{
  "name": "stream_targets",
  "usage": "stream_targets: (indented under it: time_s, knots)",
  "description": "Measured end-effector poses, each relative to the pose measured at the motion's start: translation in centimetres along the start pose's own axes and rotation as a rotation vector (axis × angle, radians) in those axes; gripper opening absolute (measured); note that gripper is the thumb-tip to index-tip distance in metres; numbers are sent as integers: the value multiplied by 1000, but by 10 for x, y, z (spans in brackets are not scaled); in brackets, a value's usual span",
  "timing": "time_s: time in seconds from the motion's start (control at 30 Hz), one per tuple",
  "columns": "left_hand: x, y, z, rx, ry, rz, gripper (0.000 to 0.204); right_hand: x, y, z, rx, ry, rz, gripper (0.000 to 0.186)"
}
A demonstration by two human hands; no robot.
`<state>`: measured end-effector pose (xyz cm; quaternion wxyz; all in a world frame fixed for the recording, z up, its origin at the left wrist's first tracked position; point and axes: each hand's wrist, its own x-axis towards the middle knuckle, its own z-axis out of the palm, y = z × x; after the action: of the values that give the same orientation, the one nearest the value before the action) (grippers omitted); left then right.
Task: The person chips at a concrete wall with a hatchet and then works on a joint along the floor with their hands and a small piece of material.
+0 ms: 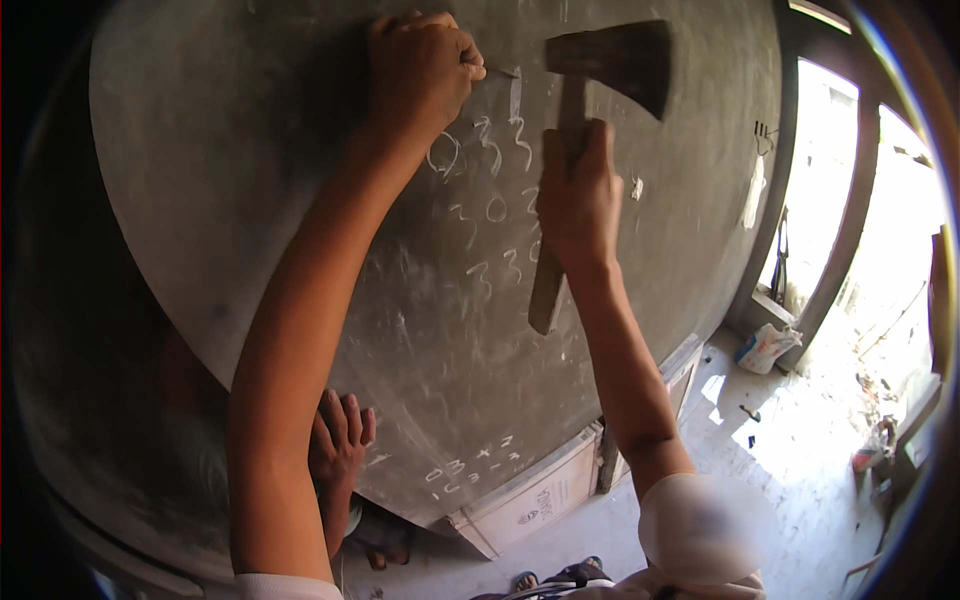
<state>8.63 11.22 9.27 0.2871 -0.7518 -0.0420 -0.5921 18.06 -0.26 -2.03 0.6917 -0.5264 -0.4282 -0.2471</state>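
High on a grey wall, my left hand is closed, pinching a thin nail that points right, toward a pale vertical chalk stroke. To its right, my right hand is wrapped round the wooden handle of a hatchet. The hatchet's broad dark blade faces right, and its blunt back faces the nail, with a gap between them. White chalk marks cover the wall below both hands.
Another person's hand rests near the wall at lower left. Pale boxes or panels lean along the wall's foot. At right are bright door openings, a white bag and floor debris. Feet show at the bottom.
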Motion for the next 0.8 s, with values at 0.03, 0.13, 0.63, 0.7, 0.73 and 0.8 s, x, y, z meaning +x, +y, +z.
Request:
stream_targets:
  time_s: [0.03,0.13,0.63,0.7,0.73,0.8]
  knots:
    - [0,1,1,16,-20,-9,12,0,-4,-6,101,3,81,22]
    - [2,-1,-1,4,-67,-27,13,0,0,1,121,62,69,22]
    - [1,3,-7,45,-66,-15,11,-1,-3,-5,226,34,163,25]
    - [2,4,-5,29,-66,-19,11,-1,16,8,33,10,-34,23]
    - [2,2,-5,38,-35,4,11,0,22,14,-155,-16,-225,22]
    - [1,1,-6,40,4,25,10,7,5,4,-42,28,-170,21]
